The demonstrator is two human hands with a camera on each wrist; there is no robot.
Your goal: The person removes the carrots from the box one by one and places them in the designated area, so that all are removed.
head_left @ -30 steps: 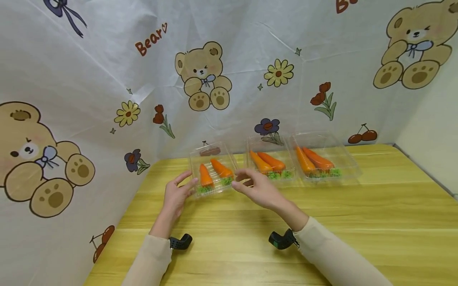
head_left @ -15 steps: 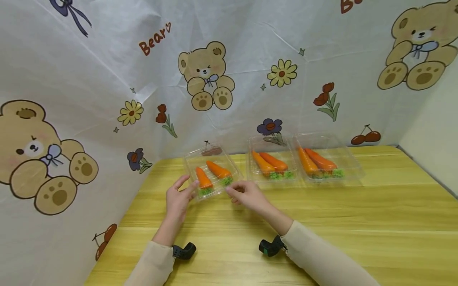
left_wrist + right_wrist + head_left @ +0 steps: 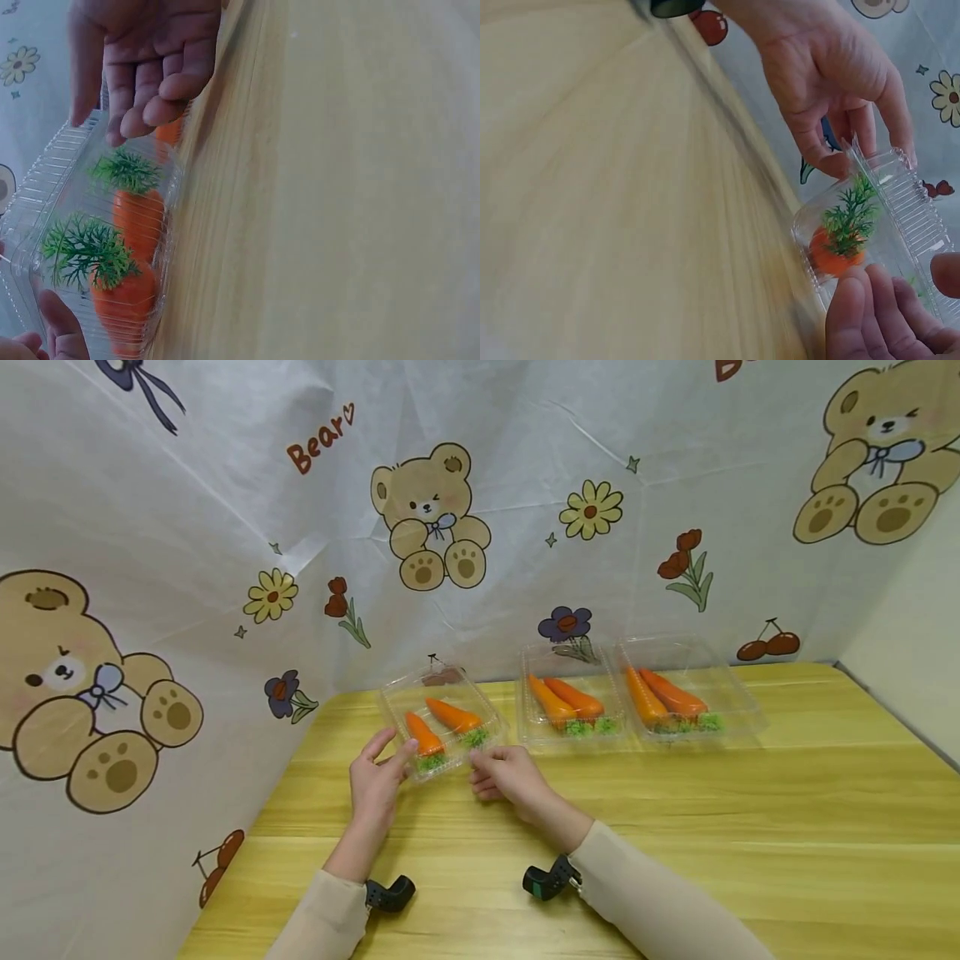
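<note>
Head view: a transparent plastic container [image 3: 450,766] sits between your left fingers and your right fingers, in contact with both. Your left hand [image 3: 373,787] grips its left side, the thumb at the front rim and the other fingers along the outer wall. Your right hand [image 3: 513,779] pinches the front edge near the right corner, thumb and forefinger brought together on it, the remaining fingers curled below. Two orange carrots with green tops lie inside: the left carrot [image 3: 425,735] is just beside your left thumb, while the right carrot [image 3: 453,716] slants away from your right fingertips, its greens towards them. The container is turned askew, its left front corner nearer you than its right; whether its base touches the bench [image 3: 600,843] you cannot tell. Beyond and to the right of your right fingers stands a middle container [image 3: 611,693] with a middle pair of carrots [image 3: 577,697]; farther right, well apart from your fingers, a third container [image 3: 723,702] holds a third pair of carrots [image 3: 671,693]. In the left wrist view, the ribbed rim runs between your two sets of fingers. Past your fingertips hangs a white cloth [image 3: 510,410] printed with bears and flowers. Behind your fingers, a left wrist camera [image 3: 392,893] and a right wrist camera [image 3: 547,880], both black, sit at the cuffs.
</note>
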